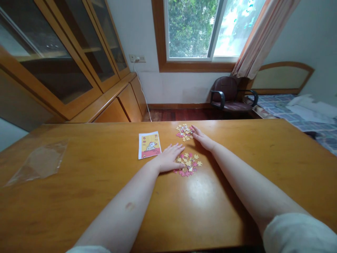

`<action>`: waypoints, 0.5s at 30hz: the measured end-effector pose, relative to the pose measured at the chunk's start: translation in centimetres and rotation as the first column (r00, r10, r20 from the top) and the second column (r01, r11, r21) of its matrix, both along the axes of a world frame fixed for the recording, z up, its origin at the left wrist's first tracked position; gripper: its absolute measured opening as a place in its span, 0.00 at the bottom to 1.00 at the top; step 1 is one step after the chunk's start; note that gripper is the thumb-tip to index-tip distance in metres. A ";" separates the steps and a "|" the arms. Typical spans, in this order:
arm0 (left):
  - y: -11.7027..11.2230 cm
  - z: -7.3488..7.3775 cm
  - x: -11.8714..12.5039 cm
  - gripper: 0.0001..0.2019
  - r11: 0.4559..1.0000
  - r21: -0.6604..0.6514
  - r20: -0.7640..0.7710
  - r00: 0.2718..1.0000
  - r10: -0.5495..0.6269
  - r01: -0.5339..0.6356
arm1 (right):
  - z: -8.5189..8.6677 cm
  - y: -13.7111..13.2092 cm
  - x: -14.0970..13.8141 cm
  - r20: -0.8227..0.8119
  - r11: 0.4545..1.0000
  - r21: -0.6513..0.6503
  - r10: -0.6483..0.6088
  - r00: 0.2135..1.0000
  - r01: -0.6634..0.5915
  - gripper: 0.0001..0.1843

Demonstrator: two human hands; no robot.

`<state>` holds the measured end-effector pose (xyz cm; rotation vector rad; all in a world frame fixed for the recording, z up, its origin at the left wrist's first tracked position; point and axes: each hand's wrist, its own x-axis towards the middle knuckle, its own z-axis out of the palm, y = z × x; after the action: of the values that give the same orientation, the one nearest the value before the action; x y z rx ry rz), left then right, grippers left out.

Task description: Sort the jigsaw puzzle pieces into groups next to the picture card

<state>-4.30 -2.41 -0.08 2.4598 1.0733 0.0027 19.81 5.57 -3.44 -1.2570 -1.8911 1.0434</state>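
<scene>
Both hands lie flat with fingers spread, no grip on anything. Our left hand (170, 158) rests on the near pile of puzzle pieces (189, 164); our right hand (203, 140) touches the far pile (184, 132). Piles sit mid-surface (237, 182), reference picture (149, 144) just left of them.

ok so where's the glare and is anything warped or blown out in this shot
Head view: a pale glare patch sits on the table just nearer than the near puzzle pieces; the window is overexposed on its right pane; wide-lens distortion bows the cabinet and table edges; left hand and right hand look sharp.
</scene>
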 end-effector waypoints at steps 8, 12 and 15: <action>-0.9 -0.7 0.5 0.58 0.996 0.043 -0.136 0.988 -0.074 0.081 | 1.5 -8.7 0.2 0.450 0.969 0.074 0.178 0.875 -0.235 0.48; -1.1 -1.0 0.9 0.55 0.994 0.101 -0.134 0.990 -0.037 0.051 | 1.8 -11.2 -0.8 0.632 0.916 0.139 0.211 0.746 -0.377 0.49; -1.1 -1.3 1.2 0.52 0.990 0.141 -0.132 0.991 -0.001 0.020 | 1.9 -11.5 -1.3 0.681 0.915 0.134 0.195 0.706 -0.382 0.44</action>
<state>-3.08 -3.55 -1.42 2.6247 1.1518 -0.0899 18.55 -5.93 -1.50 -1.2849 -2.7428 0.4573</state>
